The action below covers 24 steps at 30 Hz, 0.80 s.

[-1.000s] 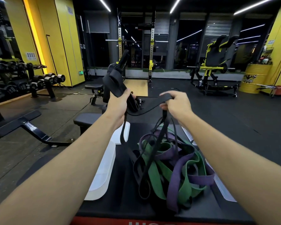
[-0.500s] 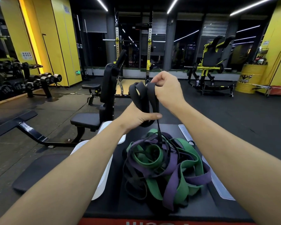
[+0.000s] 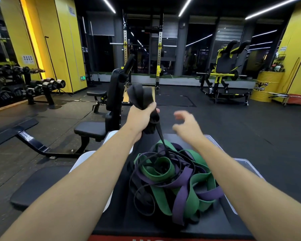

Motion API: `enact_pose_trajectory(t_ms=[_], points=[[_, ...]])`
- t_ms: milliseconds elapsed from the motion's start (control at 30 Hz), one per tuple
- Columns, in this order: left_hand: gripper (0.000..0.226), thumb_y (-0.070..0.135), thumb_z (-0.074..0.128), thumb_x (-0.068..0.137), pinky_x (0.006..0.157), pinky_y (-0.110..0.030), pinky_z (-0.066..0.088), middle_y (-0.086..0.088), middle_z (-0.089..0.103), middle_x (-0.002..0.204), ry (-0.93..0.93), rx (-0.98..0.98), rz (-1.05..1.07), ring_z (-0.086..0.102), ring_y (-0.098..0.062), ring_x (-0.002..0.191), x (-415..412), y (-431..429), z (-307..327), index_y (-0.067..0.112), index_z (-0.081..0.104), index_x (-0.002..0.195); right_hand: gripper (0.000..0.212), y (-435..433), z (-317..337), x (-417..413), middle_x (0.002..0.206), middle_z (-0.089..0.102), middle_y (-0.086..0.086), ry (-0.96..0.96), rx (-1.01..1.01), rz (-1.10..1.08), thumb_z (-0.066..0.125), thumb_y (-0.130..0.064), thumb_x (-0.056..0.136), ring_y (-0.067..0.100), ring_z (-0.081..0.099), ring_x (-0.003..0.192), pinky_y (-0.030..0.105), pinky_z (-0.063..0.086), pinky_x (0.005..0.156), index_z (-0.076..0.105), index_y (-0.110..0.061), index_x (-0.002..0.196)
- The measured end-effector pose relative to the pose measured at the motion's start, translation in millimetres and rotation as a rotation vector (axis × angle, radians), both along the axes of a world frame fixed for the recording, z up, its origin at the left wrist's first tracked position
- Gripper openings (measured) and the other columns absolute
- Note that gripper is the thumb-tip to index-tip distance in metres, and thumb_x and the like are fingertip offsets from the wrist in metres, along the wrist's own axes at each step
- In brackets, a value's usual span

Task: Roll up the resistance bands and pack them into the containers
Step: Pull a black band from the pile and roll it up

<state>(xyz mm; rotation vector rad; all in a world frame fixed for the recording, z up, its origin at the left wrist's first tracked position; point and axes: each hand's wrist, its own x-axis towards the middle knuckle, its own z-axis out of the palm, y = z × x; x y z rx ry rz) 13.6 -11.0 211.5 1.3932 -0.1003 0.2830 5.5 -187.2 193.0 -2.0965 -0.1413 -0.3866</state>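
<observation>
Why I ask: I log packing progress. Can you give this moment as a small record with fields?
left hand: grips the black band, raised above the pile
black band: folded loops stick up from the fist; a tail runs down into the pile
right hand: blurred, fingers spread, holds nothing, apart from the band
pile: green, purple and thin black bands tangled on the black pad
white container: left of the pad, mostly hidden by the arm
clear container: right of the pad, contents hidden
</observation>
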Motion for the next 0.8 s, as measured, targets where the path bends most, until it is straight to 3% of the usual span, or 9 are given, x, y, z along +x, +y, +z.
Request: enact_pose_trajectory(t_ms=[67, 167, 233, 267, 367, 500, 667, 800], points=[[0.036, 0.022, 0.066, 0.102, 0.081, -0.036, 0.062, -0.010, 0.078, 0.093, 0.013, -0.097, -0.055, 0.073, -0.021, 0.077, -6, -3, 11, -0.009, 0.066, 0.120, 0.047, -2, -26, 1, 0.130, 0.060, 0.004, 0.130, -0.287, 0.089, 0.082, -0.024, 0.083, 0.019, 0.061, 0.115, 0.026, 0.044, 0.087, 0.067, -0.017, 0.127], [0.038, 0.020, 0.066, 0.102, 0.091, -0.046, 0.061, -0.016, 0.077, 0.096, -0.004, -0.176, -0.113, 0.072, -0.026, 0.078, -13, -12, 24, -0.011, 0.061, 0.125, 0.036, 8, -54, 2, 0.103, 0.069, 0.004, 0.194, -0.436, 0.112, 0.081, -0.046, 0.083, 0.026, 0.066, 0.098, 0.035, 0.052, 0.082, 0.069, -0.016, 0.098], [0.039, 0.018, 0.066, 0.102, 0.089, -0.046, 0.062, -0.018, 0.076, 0.097, -0.020, -0.182, -0.133, 0.073, -0.026, 0.080, -17, -15, 29, -0.011, 0.059, 0.127, 0.027, 8, -65, 7, 0.088, 0.071, 0.008, 0.207, -0.433, 0.030, 0.073, -0.041, 0.090, 0.033, 0.067, 0.091, 0.037, 0.053, 0.077, 0.063, -0.022, 0.074], [0.037, 0.017, 0.066, 0.102, 0.089, -0.046, 0.062, -0.018, 0.076, 0.098, -0.028, -0.163, -0.136, 0.073, -0.026, 0.082, -18, -14, 30, -0.010, 0.060, 0.126, 0.034, 5, -67, 9, 0.082, 0.069, 0.011, 0.206, -0.426, -0.024, 0.069, -0.036, 0.094, 0.036, 0.066, 0.090, 0.036, 0.050, 0.073, 0.058, -0.022, 0.065], [0.018, 0.016, 0.070, 0.099, 0.094, -0.047, 0.059, -0.019, 0.077, 0.104, -0.075, -0.045, -0.078, 0.073, -0.027, 0.091, -18, -1, 31, -0.001, 0.072, 0.106, 0.043, -6, -61, 9, 0.068, 0.057, 0.013, 0.148, -0.476, -0.110, 0.065, -0.029, 0.097, 0.039, 0.062, 0.080, 0.036, 0.040, 0.063, 0.053, -0.012, 0.060], [0.033, 0.018, 0.083, 0.083, 0.087, -0.038, 0.059, -0.013, 0.078, 0.108, -0.100, 0.095, 0.058, 0.073, -0.025, 0.103, -9, 26, 22, 0.003, 0.075, 0.111, 0.039, -16, -42, 14, 0.069, 0.068, 0.014, 0.088, -0.290, -0.180, 0.068, -0.030, 0.095, 0.034, 0.063, 0.078, 0.034, 0.041, 0.057, 0.064, -0.004, 0.066], [0.024, 0.011, 0.077, 0.092, 0.064, -0.028, 0.050, -0.005, 0.070, 0.087, -0.069, 0.126, 0.079, 0.063, -0.017, 0.074, -7, 34, -1, -0.002, 0.069, 0.111, 0.031, -15, 8, 27, 0.061, 0.072, 0.005, -0.015, -0.013, -0.203, 0.070, -0.027, 0.093, 0.029, 0.074, 0.073, 0.046, 0.061, 0.078, 0.073, -0.006, 0.070], [0.008, 0.016, 0.074, 0.096, 0.070, -0.035, 0.047, 0.004, 0.062, 0.078, -0.045, 0.112, 0.073, 0.058, -0.015, 0.075, -2, 32, -12, 0.015, 0.066, 0.098, 0.031, -6, 35, 27, 0.058, 0.070, -0.003, -0.113, 0.098, -0.217, 0.065, -0.019, 0.094, 0.025, 0.075, 0.070, 0.048, 0.063, 0.078, 0.071, -0.012, 0.065]])
